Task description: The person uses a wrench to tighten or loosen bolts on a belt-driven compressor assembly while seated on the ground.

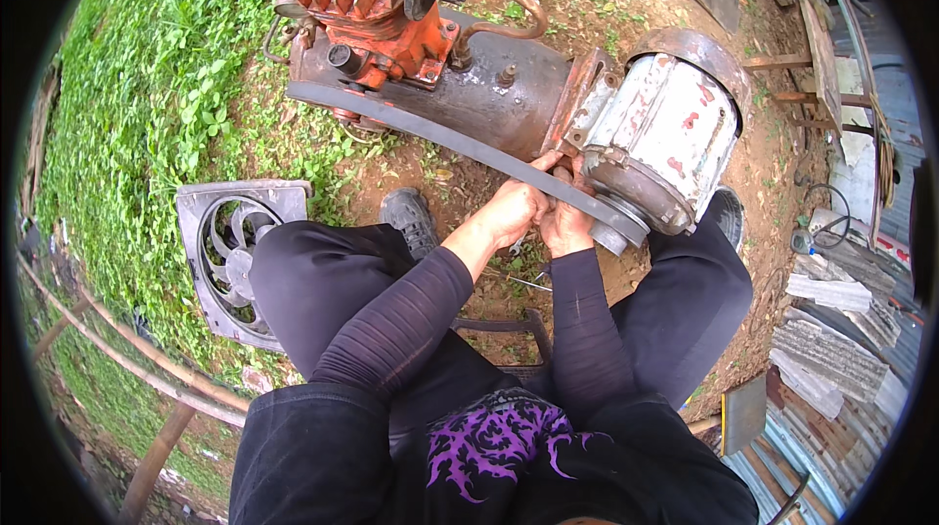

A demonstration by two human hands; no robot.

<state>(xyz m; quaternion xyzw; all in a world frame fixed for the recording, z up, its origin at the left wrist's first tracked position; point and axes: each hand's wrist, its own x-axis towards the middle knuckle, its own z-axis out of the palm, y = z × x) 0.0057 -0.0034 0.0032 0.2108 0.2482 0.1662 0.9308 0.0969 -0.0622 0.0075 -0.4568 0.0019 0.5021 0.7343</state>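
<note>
My left hand point(516, 213) reaches in at the drive belt point(430, 128), its fingers bent and closed below the motor's mounting bracket point(577, 107). Close beside it, my right hand point(564, 224) is also closed, with its fingertips up behind the belt. The belt and the fingers hide whatever they grip. To the right of both hands sits a worn white electric motor point(667, 124) with a pulley point(618, 228) at its near end. From there the belt runs up left to an orange finned compressor pump point(367, 2). Beneath both lies a dark, rusty tank point(533, 75).
A radiator fan in a grey shroud point(201, 266) rests on the grass by my left knee. Below my hands a thin metal rod point(528, 283) lies on the dirt, near a dark frame point(533, 329). Broken corrugated sheets point(827, 364) pile up at right; bamboo rails point(166, 383) cross at left.
</note>
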